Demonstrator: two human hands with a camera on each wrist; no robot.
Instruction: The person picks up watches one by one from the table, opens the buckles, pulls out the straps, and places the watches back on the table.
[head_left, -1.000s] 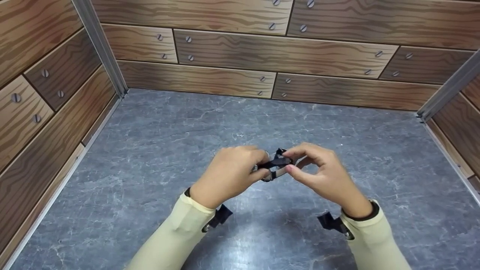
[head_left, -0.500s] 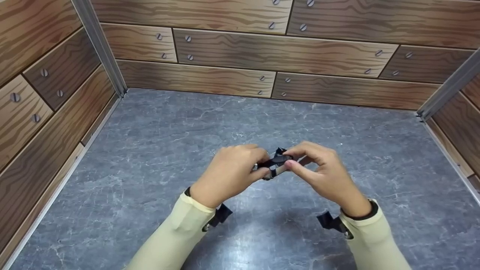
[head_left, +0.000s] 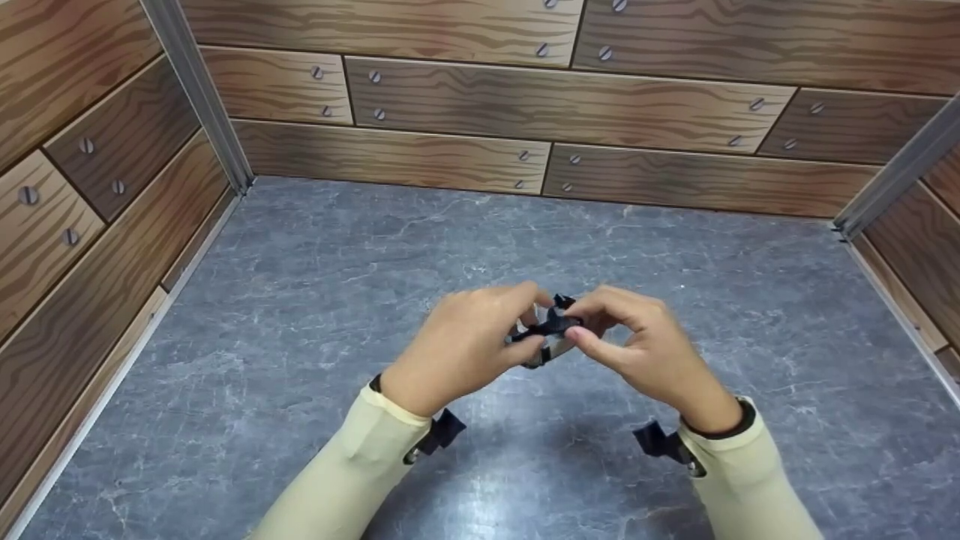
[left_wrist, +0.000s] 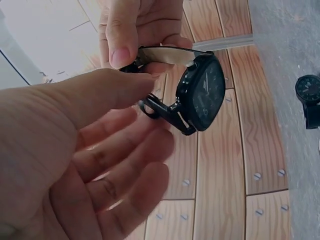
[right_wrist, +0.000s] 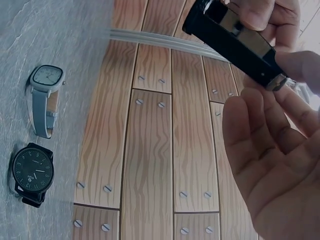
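A black wristwatch (head_left: 556, 322) with a squarish dial and a pale strap lining is held up between both hands. My left hand (head_left: 472, 341) holds it at the left, thumb bent in against the strap and index finger raised. In the left wrist view the watch's dark dial (left_wrist: 207, 92) faces right, the left thumb (left_wrist: 115, 92) lies over the strap beside a buckle loop (left_wrist: 149, 109), and the other fingers are loosely bent. My right hand (head_left: 645, 341) pinches the strap between thumb and fingertips. In the right wrist view the strap (right_wrist: 245, 42) runs down to the right fingers.
A grey square-faced watch (right_wrist: 44, 100) and a black round watch (right_wrist: 32, 172) lie on the grey marbled table in the right wrist view. The left wrist view shows a round black watch (left_wrist: 307, 92). Wood-patterned walls (head_left: 450, 97) enclose the table (head_left: 375, 247).
My left index finger has lifted and spread from the watch, while the thumb stays by the strap. The watch has tilted slightly; the right hand has shifted only a little.
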